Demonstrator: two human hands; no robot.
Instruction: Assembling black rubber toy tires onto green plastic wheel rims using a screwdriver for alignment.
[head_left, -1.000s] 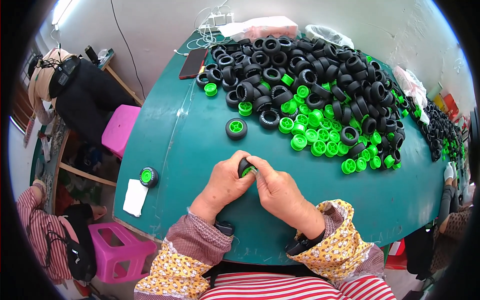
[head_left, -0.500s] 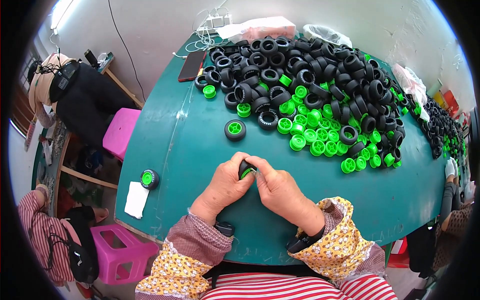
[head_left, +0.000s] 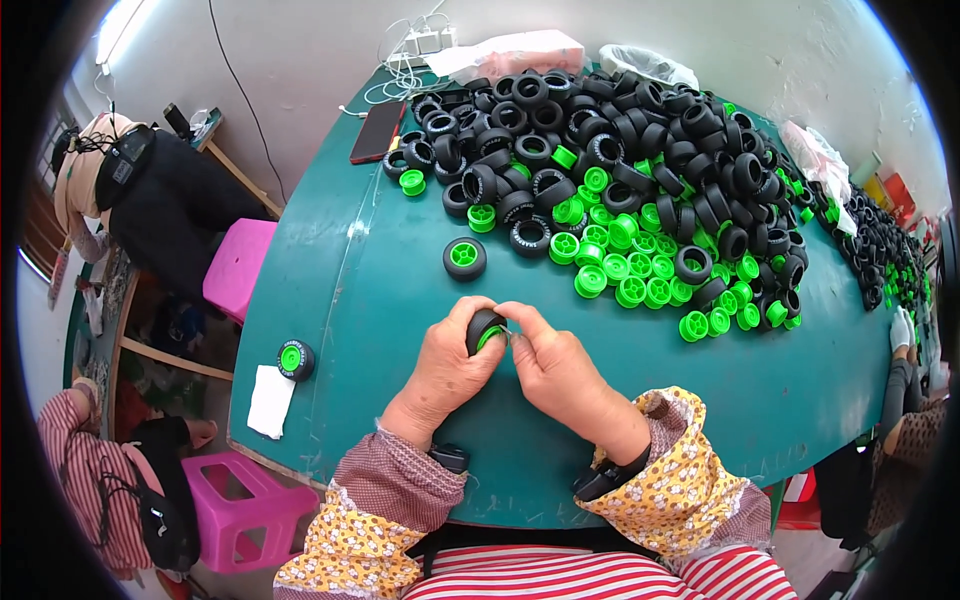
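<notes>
1. Wheel (head_left: 486, 331), a small black tyre with a green hub showing at its lower edge, sat between my two hands just above the teal tabletop (head_left: 380, 300), near its front edge.
2. My left hand (head_left: 443, 370) cupped the wheel from the left, its fingers clamped around the tyre's rubber.
3. My right hand (head_left: 556, 372) met it from the right, fingers (head_left: 515, 318) closed on the green hub side, thumb and forefinger pinching at the rim.
4. To do this pressing step well, I judged the hub had to sit square to the tyre's opening; a tilted hub would likely catch on one side.
5. I reckoned an even squeeze from both hands, with the left holding the tyre firm, would serve better than a push from one thumb.
6. One finished wheel (head_left: 465, 258) stood alone on the tabletop beyond my hands, and another (head_left: 295, 359) lay near the left edge beside a white scrap of paper (head_left: 270, 400).
7. Loose green hubs (head_left: 630, 275) lay farther off to the right, touching the big heap of black tyres (head_left: 620, 130) at the far end, well apart from my hands.
</notes>
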